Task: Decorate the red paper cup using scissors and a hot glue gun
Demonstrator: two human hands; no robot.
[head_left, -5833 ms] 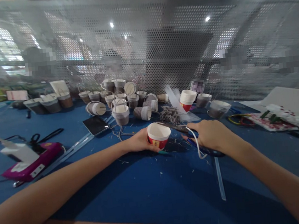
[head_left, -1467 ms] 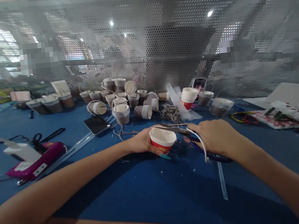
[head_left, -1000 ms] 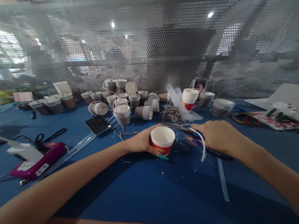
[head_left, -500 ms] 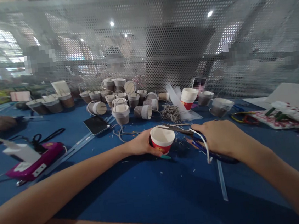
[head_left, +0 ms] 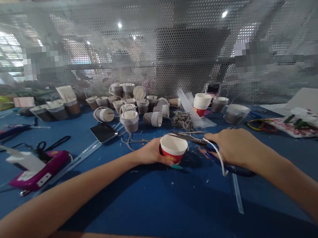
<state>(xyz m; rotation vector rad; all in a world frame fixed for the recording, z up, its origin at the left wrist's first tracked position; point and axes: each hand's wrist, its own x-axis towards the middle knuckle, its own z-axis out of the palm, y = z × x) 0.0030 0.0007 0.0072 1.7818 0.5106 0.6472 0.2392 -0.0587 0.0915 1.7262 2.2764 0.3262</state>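
Note:
My left hand [head_left: 151, 152] is wrapped around a red-and-white paper cup [head_left: 173, 147], its mouth tilted up. In my right hand [head_left: 231, 145] is a pair of scissors [head_left: 191, 138] with blue handles, its blades lying along the cup's rim. A thin white paper strip [head_left: 218, 154] trails from the rim side and curls down in front of my right hand. How far apart the blades are is hard to see.
Several grey-wrapped cups with handles [head_left: 129, 118] stand and lie behind. A stack of paper cups [head_left: 202, 105] is beside a bundle of cord [head_left: 182, 120]. Left are a phone [head_left: 103, 132] and a purple power strip [head_left: 40, 177]; a clear strip [head_left: 238, 196] lies at front right.
The other person's hand at the far left has gone from view, and a blue-handled tool shows there. The white strip hangs slightly lower. My hands have barely moved.

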